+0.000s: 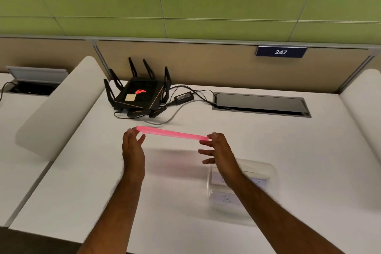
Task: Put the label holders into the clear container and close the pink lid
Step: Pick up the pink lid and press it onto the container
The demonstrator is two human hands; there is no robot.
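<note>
Holding pink lid (173,133); sign (280,51) reads "247".

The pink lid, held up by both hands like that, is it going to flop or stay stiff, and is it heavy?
The pink lid probably stays stiff: pinched only at its two ends by the left hand and right hand, it spans straight without sagging. It seems light, since fingertip pinches alone carry it. Its thin, smooth-looking edge could slip from so slight a hold.
</note>
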